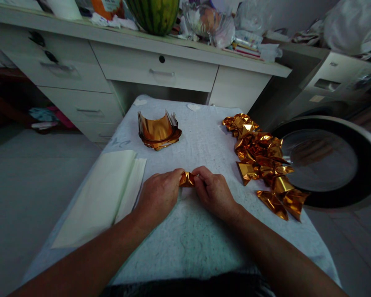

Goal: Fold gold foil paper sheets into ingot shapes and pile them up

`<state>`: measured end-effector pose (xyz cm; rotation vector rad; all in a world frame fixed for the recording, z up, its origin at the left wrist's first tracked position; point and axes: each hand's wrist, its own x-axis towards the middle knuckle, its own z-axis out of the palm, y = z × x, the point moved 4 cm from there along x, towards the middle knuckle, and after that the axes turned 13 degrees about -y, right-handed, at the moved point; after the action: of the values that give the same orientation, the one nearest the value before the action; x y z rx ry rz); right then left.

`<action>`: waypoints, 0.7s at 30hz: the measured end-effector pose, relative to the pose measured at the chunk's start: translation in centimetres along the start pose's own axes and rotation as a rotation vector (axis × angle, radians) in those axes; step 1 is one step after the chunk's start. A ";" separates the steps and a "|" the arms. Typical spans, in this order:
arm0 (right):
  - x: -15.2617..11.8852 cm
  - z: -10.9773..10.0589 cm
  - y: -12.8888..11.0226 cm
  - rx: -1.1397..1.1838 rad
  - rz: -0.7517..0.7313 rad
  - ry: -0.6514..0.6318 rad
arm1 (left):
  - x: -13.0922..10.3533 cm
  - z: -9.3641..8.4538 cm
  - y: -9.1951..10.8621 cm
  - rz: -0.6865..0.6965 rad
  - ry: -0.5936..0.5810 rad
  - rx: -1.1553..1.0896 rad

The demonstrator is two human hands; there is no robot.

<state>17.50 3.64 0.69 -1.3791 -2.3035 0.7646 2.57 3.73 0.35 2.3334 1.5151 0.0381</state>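
Note:
A small piece of shiny gold foil (187,180) is held between my two hands over the middle of the cloth-covered table. My left hand (161,190) pinches its left end, and my right hand (214,189) grips the right end. Beyond my left hand stands a curved stack of gold foil sheets (158,131). Several folded gold foil pieces (259,154) lie in a heap along the table's right side. Pale paper sheets (95,194) rest at the left, close to my left wrist.
The light patterned cloth (200,243) covers the table. Behind it, a white desk (185,68) carries a watermelon (156,14) and glass bowls. An open washing machine door (326,161) adjoins the table's right edge.

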 end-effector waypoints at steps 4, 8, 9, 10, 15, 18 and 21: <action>0.0 -0.2 0.0 0.005 0.012 0.011 | 0.0 0.0 0.1 0.000 -0.028 0.015; -0.1 -0.2 -0.1 0.010 -0.007 -0.002 | 0.0 -0.2 0.1 -0.014 -0.041 0.010; -0.1 -0.2 -0.2 0.009 -0.010 -0.005 | 0.0 -0.2 0.1 -0.016 -0.035 0.011; 0.0 -0.2 -0.2 0.009 -0.013 -0.005 | 0.0 -0.1 0.1 -0.016 -0.025 0.013; 0.0 -0.2 -0.1 0.020 -0.037 0.004 | 0.0 0.0 -0.1 -0.001 -0.009 0.024; 0.0 -0.1 -0.2 0.033 -0.056 0.004 | 0.0 0.0 -0.1 -0.001 -0.009 0.009; 0.0 -0.2 -0.1 0.041 -0.038 0.008 | 0.1 0.1 -0.1 0.007 -0.008 -0.006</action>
<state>17.49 3.64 0.90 -1.3152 -2.2885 0.7890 2.50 3.80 0.19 2.3313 1.5012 0.0355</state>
